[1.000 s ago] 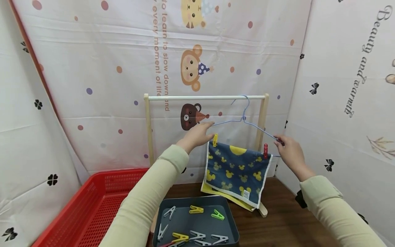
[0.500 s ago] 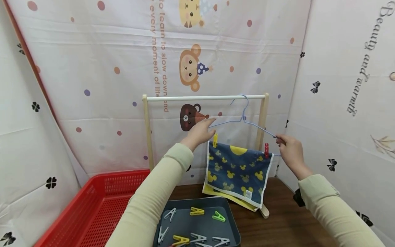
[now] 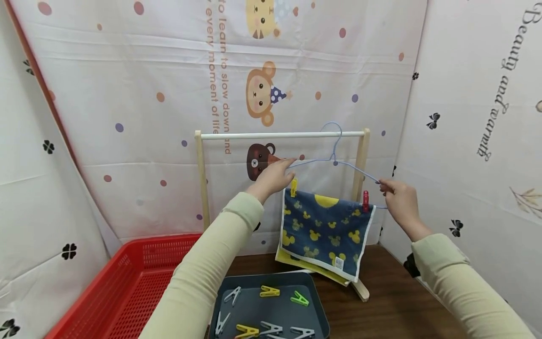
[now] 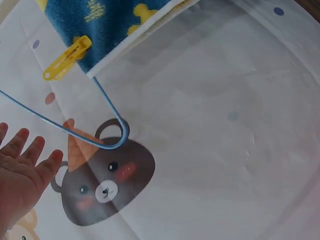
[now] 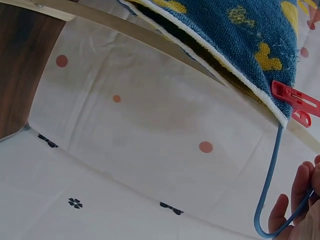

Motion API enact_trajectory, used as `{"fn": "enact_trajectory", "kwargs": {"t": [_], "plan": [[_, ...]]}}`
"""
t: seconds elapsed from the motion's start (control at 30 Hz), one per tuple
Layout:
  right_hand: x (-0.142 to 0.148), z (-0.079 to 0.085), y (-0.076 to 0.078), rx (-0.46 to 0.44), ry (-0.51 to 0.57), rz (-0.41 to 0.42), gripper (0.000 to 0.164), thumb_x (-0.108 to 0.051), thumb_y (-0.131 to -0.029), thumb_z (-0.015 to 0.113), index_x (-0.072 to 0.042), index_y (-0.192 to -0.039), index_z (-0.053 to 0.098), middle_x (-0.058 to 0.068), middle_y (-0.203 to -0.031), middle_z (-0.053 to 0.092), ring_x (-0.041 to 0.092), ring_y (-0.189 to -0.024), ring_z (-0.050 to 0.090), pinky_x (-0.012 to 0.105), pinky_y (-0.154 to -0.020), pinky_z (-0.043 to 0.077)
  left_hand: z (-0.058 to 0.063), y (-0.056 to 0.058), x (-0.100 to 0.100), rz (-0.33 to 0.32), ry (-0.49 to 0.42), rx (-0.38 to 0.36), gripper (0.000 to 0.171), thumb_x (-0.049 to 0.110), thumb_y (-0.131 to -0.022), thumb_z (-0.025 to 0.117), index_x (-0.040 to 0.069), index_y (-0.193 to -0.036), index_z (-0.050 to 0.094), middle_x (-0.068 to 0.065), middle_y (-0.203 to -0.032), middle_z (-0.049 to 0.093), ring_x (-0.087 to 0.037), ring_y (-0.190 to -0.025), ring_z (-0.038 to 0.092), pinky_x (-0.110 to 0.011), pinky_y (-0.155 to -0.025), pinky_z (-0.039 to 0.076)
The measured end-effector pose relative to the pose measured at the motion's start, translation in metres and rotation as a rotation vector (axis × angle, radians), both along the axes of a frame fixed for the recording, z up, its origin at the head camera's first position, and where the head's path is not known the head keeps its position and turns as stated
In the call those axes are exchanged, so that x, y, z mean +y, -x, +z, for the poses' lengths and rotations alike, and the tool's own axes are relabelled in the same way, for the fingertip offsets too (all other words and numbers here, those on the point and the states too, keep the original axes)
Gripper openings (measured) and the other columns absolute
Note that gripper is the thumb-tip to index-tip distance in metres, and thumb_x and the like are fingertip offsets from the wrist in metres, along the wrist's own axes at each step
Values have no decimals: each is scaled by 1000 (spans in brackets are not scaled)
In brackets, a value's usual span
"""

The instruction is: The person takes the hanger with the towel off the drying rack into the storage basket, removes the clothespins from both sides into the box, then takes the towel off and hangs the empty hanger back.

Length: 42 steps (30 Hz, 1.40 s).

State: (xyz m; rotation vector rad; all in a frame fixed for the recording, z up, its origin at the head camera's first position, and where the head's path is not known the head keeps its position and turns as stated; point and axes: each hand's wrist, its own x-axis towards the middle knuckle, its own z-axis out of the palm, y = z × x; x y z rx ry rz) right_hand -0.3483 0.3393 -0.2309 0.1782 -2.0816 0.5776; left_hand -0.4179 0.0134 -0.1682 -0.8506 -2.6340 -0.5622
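Observation:
A blue wire hanger (image 3: pixel 354 167) carries a folded blue towel (image 3: pixel 326 230) with yellow mouse-head shapes. One yellow clothespin (image 3: pixel 294 188) and one red clothespin (image 3: pixel 366 201) clip the towel to the hanger's lower bar. My right hand (image 3: pixel 401 205) pinches the hanger's right arm near its end. At the opposite end my left hand (image 3: pixel 273 179) is held up with fingers extended; the left wrist view shows those fingers (image 4: pixel 35 150) spread beside the wire, gripping nothing. The hanger's hook rises above the white rod (image 3: pixel 262 135) of a wooden rack.
A dark grey tray (image 3: pixel 271 278) with several loose clothespins stands on the brown table (image 3: pixel 389 301) in front. To the left is a red perforated basket (image 3: pixel 139 263). Patterned white cloth (image 3: pixel 139 188) walls the back and sides. A rack foot (image 3: pixel 361 290) sticks out below the towel.
The hanger and towel have risen slightly, so the hook, which sat over the rod, now stands higher above it. The right hand keeps its hold; the left fingers have straightened.

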Motion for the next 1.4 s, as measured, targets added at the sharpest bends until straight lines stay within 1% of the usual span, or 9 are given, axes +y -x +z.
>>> {"fn": "enact_trajectory", "kwargs": {"t": [0.53,0.6,0.73,0.8,0.87,1.0,1.07,1.27,1.4], "plan": [[-10,8,-15,57,14,43,35,20,-86,50,15,-114,70,34,-93,73,41,-73,71,-4,-60,31,12,-6,-18,-19,3,27,58,32,-109,48,19,-163,30,-11,-160,46,-30,-147,47,-49,-121,41],[-12,7,-16,74,14,56,35,21,-86,50,15,-113,71,34,-93,73,32,-69,70,-5,-61,32,12,-6,-19,-22,8,15,57,33,-109,48,18,-162,31,-10,-161,46,-30,-147,47,-49,-121,40],[-16,4,-19,91,20,85,34,21,-85,51,14,-110,72,33,-91,73,-4,-66,58,-6,-61,34,10,-9,-26,-41,39,-12,55,35,-110,47,17,-161,35,-11,-157,52,-30,-141,54,-48,-118,44],[-18,3,-20,90,22,90,34,21,-85,51,14,-110,73,32,-90,73,-12,-68,52,-6,-61,34,8,-12,-30,-61,48,-15,54,34,-110,47,15,-159,38,-13,-151,57,-30,-137,58,-48,-115,46],[-20,2,-21,85,20,94,34,21,-85,50,14,-109,73,32,-91,73,-5,-66,59,-6,-61,34,6,-15,-35,-85,53,-18,51,32,-109,48,12,-156,43,-15,-141,65,-30,-126,66,-46,-108,51],[-23,0,-24,57,4,90,33,20,-86,50,15,-110,72,33,-93,73,34,-71,72,-6,-63,34,4,-20,-43,-132,31,-23,43,24,-108,51,4,-146,56,-18,-122,74,-30,-103,75,-40,-90,58],[-24,-2,-25,37,-1,97,32,20,-87,50,16,-111,71,33,-95,73,44,-76,72,-4,-63,34,3,-22,-48,-144,18,-27,38,19,-107,53,1,-140,61,-18,-115,76,-29,-95,77,-35,-83,60],[-30,-7,-30,13,-29,134,28,19,-89,53,16,-110,71,34,-96,73,44,-79,73,-1,-64,38,-2,-30,-63,-152,-15,-30,26,11,-104,58,-1,-121,73,-19,-96,77,-21,-74,72,-26,-67,58],[-35,-13,-30,41,-73,140,22,19,-89,58,15,-106,72,30,-92,75,41,-75,73,6,-63,48,-8,-40,-71,-147,-16,-7,20,10,-102,61,0,-112,76,-16,-91,76,-13,-67,67,-22,-61,52]]}}
